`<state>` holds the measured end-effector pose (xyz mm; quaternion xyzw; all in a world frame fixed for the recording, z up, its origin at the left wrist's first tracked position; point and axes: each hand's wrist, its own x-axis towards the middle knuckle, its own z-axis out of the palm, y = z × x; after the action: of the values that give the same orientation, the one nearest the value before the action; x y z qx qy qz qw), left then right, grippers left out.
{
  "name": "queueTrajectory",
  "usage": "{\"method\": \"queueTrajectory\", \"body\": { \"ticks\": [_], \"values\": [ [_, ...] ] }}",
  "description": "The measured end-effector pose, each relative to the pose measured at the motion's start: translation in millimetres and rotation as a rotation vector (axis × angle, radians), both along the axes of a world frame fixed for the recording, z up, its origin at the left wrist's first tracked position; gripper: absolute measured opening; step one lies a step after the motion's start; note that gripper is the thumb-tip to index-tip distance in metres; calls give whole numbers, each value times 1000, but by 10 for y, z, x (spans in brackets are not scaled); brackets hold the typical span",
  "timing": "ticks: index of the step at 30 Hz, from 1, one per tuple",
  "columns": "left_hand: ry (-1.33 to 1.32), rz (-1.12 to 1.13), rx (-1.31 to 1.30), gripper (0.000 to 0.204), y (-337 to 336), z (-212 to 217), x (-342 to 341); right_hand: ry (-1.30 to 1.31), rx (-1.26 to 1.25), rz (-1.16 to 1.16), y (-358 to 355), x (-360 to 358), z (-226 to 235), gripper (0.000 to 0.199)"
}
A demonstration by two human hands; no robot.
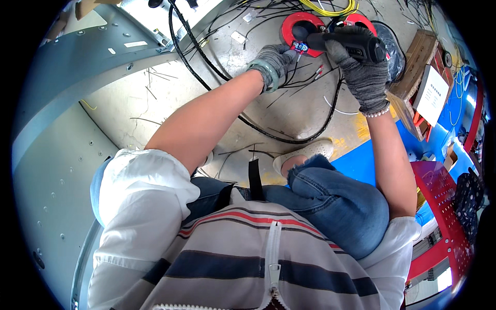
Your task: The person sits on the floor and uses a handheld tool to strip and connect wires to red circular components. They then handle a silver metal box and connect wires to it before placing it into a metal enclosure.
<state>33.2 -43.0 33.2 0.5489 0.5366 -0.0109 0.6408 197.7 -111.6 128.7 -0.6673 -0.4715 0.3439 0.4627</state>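
A red ring-shaped part (288, 28), which looks like a current transformer, lies on the floor with small blue-and-metal terminals at its near edge. My right hand (361, 77), in a grey knit glove, is closed around a black handheld power screwdriver (356, 45). The tool's narrower end points left over the ring. My left hand (273, 63), also gloved, has its fingers closed at the terminals beside thin black wires (296, 73); what they pinch is hidden. A second red ring (360, 20) sits partly behind the tool.
Thick black cable (289, 140) loops across the floor around my arms. Grey metal cabinet panels (62, 170) rise on the left. To the right stand a wooden crate (416, 57) with a white paper sheet (432, 95), and a red perforated metal frame (439, 201). A yellow cable coil (330, 10) lies beyond the rings.
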Motion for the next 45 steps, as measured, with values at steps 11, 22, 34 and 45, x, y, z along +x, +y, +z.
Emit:
{"method": "queueTrajectory", "body": {
  "ticks": [11, 22, 34, 45],
  "values": [
    [-7, -21, 20, 29, -13, -59, -3, -35, 3, 27, 53, -28, 51, 33],
    [104, 22, 114, 45, -36, -100, 44, -441, 32, 164, 301, -207, 135, 25],
    [20, 123, -27, 35, -139, -263, 125, -459, 90, 136, 293, -220, 193, 28],
    [198, -16, 81, 31, -75, -83, 148, -197, -16, 157, 222, -189, -52, 30]
  ]
}}
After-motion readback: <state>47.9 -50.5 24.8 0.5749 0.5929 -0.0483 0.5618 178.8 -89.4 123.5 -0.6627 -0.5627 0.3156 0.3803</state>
